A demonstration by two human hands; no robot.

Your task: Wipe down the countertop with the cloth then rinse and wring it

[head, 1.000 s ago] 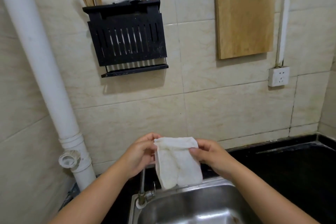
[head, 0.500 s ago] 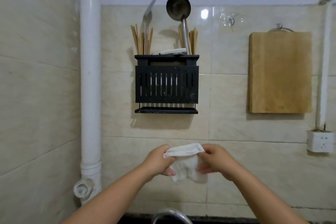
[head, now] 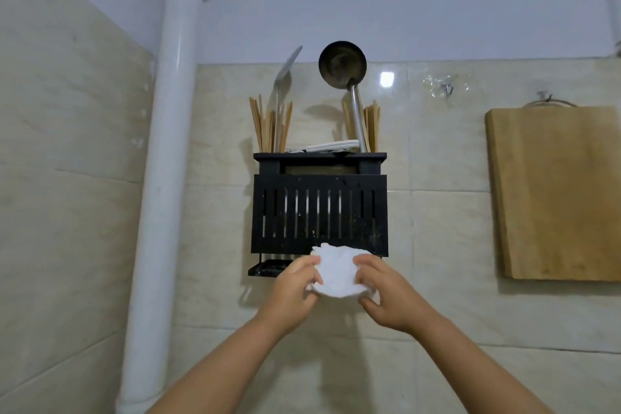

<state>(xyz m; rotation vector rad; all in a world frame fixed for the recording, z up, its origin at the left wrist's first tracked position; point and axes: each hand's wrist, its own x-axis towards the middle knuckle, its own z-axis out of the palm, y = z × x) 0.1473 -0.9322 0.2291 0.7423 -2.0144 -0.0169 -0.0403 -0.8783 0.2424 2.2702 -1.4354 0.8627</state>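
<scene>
A white cloth (head: 337, 270), folded into a small bundle, is held up in front of the tiled wall. My left hand (head: 295, 289) grips its left side and my right hand (head: 386, 289) grips its right side, fingers curled round the fabric. The bundle sits just below the lower edge of the black wall rack (head: 319, 208). The countertop and the sink are out of view.
The black rack holds wooden chopsticks (head: 270, 126), a metal spatula (head: 285, 77), a steel ladle (head: 342, 64) and a folded white cloth (head: 331, 145) on top. A white drain pipe (head: 161, 161) runs down the left. A wooden cutting board (head: 554, 193) hangs at right.
My view tilted up, so the sink and faucet dropped out of sight. Both hands raised the cloth toward the rack and gathered it from a hanging sheet into a compact bundle.
</scene>
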